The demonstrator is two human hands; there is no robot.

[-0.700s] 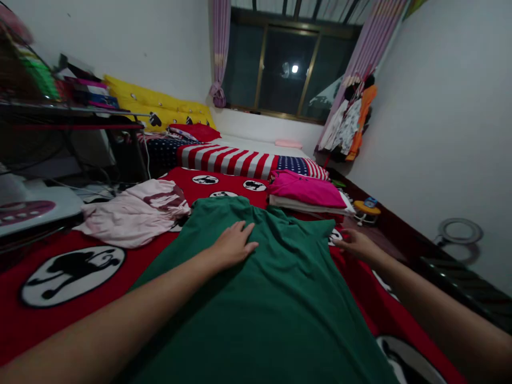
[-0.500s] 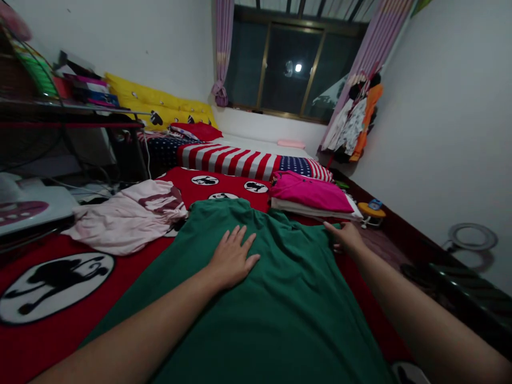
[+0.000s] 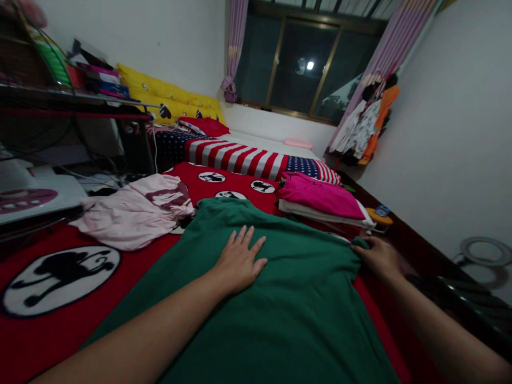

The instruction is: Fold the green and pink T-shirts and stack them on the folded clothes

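Green cloth (image 3: pixel 292 298) has stretched rightward, its edge pinched by right fingers (image 3: pixel 375 244), left fingers (image 3: pixel 248 238) spread flat.

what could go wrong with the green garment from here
The right hand pinches a corner of the green garment, so a hard pull might stretch it there or drag it from under the flat left hand. That hand and corner are also close to the stack of folded clothes, so a careless sweep could knock the pile askew.
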